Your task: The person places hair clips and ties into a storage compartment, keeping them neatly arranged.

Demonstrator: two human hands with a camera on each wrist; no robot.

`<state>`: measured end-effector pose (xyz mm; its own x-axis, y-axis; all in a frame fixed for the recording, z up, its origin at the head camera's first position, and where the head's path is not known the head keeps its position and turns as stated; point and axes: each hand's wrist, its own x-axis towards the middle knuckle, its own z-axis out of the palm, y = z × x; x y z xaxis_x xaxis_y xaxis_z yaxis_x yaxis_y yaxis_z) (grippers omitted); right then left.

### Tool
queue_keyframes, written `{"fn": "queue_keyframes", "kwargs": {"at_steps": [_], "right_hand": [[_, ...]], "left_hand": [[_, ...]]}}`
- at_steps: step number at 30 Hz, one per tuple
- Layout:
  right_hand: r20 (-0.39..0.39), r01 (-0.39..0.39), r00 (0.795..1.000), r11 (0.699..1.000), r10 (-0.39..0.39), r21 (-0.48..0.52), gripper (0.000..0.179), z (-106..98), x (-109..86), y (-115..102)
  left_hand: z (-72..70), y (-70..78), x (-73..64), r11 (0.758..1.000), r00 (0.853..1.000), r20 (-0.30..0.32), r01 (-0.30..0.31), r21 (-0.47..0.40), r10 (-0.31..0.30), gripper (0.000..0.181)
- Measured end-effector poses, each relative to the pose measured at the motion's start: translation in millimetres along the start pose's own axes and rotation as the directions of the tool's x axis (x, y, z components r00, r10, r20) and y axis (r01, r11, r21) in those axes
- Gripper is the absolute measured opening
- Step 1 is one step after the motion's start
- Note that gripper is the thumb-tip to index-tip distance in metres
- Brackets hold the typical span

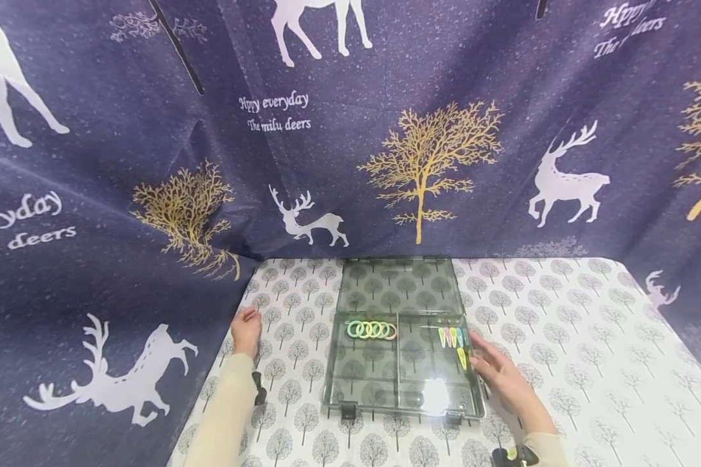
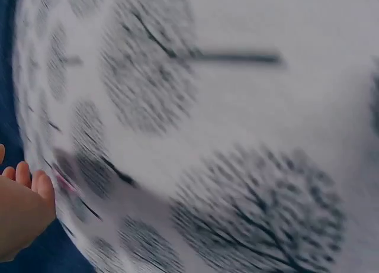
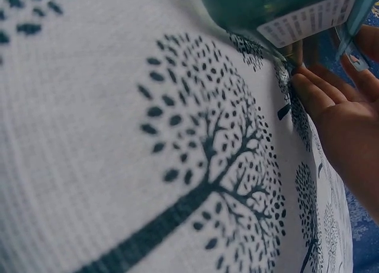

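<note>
The clear organiser box (image 1: 402,350) lies mid-bench (image 1: 561,324), lid open. The right hand (image 1: 499,373) touches its 3 o'clock edge, fingers (image 3: 317,92) straight (loosely together). The left hand (image 1: 246,329) rests flat at 9 o'clock.

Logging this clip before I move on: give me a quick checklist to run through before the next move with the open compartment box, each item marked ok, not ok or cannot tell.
1. Lid of the clear compartment box lies open and flat: ok.
2. Pastel hair rings sit inside the upper left compartment: ok.
3. Coloured hair clips sit inside the upper right compartment: ok.
4. Right hand is at the box's right edge, fingers touching it: ok.
5. Left hand rests on the tree-print tablecloth, apart from the box: ok.
6. Front latches undamaged: cannot tell.
</note>
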<state>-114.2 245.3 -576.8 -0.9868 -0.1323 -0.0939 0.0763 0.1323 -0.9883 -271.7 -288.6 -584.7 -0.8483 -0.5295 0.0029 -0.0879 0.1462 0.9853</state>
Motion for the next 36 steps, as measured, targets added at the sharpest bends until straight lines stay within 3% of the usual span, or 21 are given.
{"fn": "queue_keyframes", "kwargs": {"at_steps": [2,3,8,14,20,24,36], "right_hand": [[0.002,0.002,1.000,1.000,-0.002,0.006,0.060,0,-0.7,0],[0.001,0.004,1.000,1.000,-0.004,0.007,0.060,1,-0.8,0],[-0.006,0.006,1.000,1.000,-0.006,0.006,0.060,1,-0.7,0],[-0.011,0.005,1.000,1.000,-0.004,0.004,0.060,1,-0.7,-1],[-0.011,-0.005,1.000,1.000,0.005,0.011,0.060,1,-0.9,-2],[-0.016,-0.007,1.000,1.000,0.007,0.005,0.060,0,-1.0,-2],[-0.005,0.008,1.000,1.000,-0.008,0.027,0.060,0,-0.1,0]], "left_hand": [[-10.0,0.1,-3.8,1.000,1.000,-0.017,0.020,0.023,-0.020,0.031],[-13.1,8.4,-10.5,0.993,0.998,-0.025,0.065,0.101,-0.063,0.035],[-20.8,15.4,-21.5,0.988,0.999,-0.011,0.048,0.145,-0.047,0.038],[-19.2,10.3,-21.0,0.941,0.997,-0.079,0.039,0.337,-0.013,0.028],[-19.1,16.1,-23.4,0.907,0.997,-0.082,0.030,0.420,0.005,0.022],[-19.0,19.9,-25.2,0.893,0.998,-0.061,0.014,0.449,0.015,0.021],[-16.4,21.1,-22.4,0.892,1.000,-0.021,0.021,0.452,-0.013,0.029]]}}
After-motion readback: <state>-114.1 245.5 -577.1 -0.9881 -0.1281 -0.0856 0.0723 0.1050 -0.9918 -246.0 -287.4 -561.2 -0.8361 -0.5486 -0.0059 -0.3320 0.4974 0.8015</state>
